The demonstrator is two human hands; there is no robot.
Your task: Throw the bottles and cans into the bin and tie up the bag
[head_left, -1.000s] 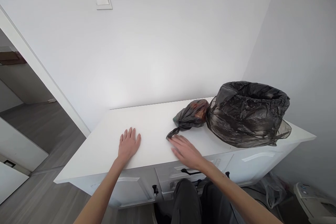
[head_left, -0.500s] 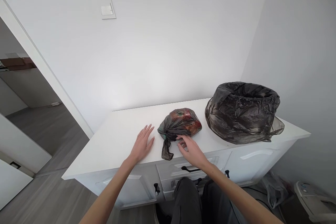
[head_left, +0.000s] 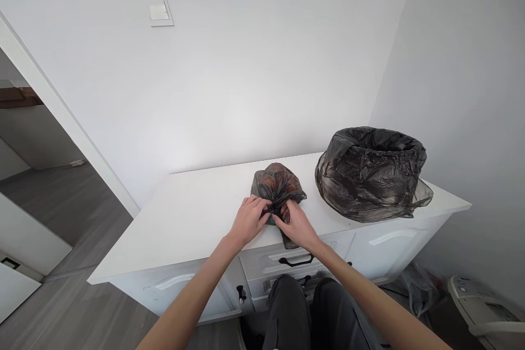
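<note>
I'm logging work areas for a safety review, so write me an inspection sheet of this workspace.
Surface: white cabinet top, bearing both bags.
Job's things: small dark bag, bunched at its neck, reddish contents showing through.
Clutter: larger dark bag, mouth open, standing to the right of the small one; clear plastic on the floor at right.
Hands: left hand and right hand, fingers touching the small bag's neck; how firmly, the view does not show.
Cables: thin dark line on the floor at right, possibly a cable.
Surroundings: pale wall with a switch; doorway at left; pale appliance at lower right.
</note>
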